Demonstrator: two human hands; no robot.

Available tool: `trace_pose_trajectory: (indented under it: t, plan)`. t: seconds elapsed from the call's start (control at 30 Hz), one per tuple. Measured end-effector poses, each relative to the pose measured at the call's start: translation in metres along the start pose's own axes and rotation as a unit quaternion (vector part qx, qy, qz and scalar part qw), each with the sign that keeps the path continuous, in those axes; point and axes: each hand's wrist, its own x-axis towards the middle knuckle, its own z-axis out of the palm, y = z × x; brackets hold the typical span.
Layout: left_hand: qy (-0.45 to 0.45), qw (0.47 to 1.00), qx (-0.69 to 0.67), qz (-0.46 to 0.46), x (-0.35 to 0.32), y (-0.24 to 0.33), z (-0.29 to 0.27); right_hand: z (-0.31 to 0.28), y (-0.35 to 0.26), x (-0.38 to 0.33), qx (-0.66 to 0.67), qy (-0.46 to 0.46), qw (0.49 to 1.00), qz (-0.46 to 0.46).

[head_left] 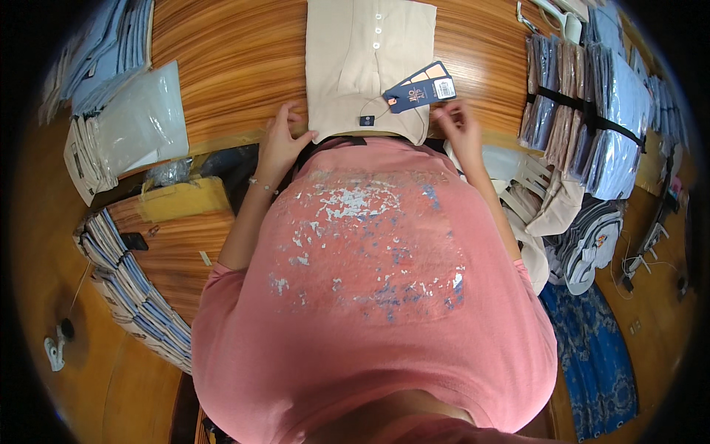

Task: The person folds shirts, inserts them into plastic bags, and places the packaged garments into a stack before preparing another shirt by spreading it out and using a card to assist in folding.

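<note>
A folded beige garment (pixel 333 66) lies flat on the table in front of me, with a buttoned placket running up its middle. A navy hang tag (pixel 419 95) with peach patches and a white sticker lies across its right side, its thin string looping near a small dark label (pixel 367 120). My left hand (pixel 279 144) is at the garment's near left corner, thumb against the edge and fingers apart. Just off the near right edge, beside the tag, my right hand (pixel 461 129) has loosely bent fingers with nothing visible in them.
Stacks of bagged folded garments (pixel 137 122) stand at the left. A strapped bundle of bagged garments (pixel 584 111) is at the right, near a white handled tool (pixel 571 26). Beige cloth (pixel 555 203) and striped fabric (pixel 588 240) lie below it. More garments (pixel 133 281) stack lower left.
</note>
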Motion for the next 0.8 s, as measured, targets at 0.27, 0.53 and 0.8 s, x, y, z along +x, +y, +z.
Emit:
trace_pose_trajectory:
  t: [0.27, 0.53, 0.8]
  plan:
    - [-0.080, 0.953, 0.047, 0.289, 0.037, 0.046, 0.014, -0.018, -0.022, 0.062, 0.065, -0.082, 0.994, 0.009]
    - [-0.092, 0.957, 0.060, 0.268, 0.032, 0.043, 0.014, 0.017, -0.070, 0.142, -0.284, -0.174, 0.926, -0.175]
    - [0.428, 0.891, 0.073, 0.132, 0.045, -0.078, -0.146, 0.061, -0.118, 0.122, -0.227, -0.086, 0.936, -0.255]
